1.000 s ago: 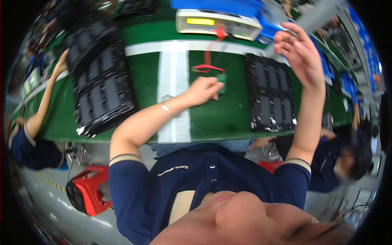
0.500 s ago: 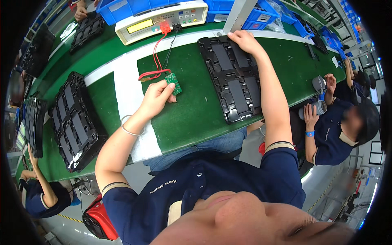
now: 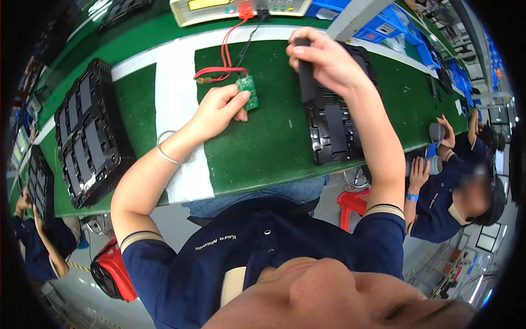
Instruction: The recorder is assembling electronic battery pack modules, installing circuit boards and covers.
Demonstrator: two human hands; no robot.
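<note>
My left hand point(image 3: 222, 111) is closed, pinching a small green circuit board point(image 3: 249, 98) between thumb and fingers above the green bench mat. Red wires point(image 3: 226, 49) and black wires run from the board's far end up to a bench tester point(image 3: 198, 20). My right hand point(image 3: 331, 63) grips the far end of a flat dark rectangular pack point(image 3: 308, 85), which stands tilted over the left side of a black moulded tray point(image 3: 314, 147). More flat dark packs lie in that tray, partly hidden by my right hand and forearm.
A stack of black trays point(image 3: 112, 178) with similar packs stands at the left. A white strip point(image 3: 178, 109) crosses the mat. Blue bins point(image 3: 378, 27) and a metal post point(image 3: 359, 19) stand at the back. On the right, a co-worker holds a grey cylindrical container point(image 3: 432, 165); a red stool point(image 3: 349, 207) is below.
My right hand, resting at the tray's far edge before, now grips a pack and tilts it up. The circuit board is still in my left hand. The whole view has shifted.
</note>
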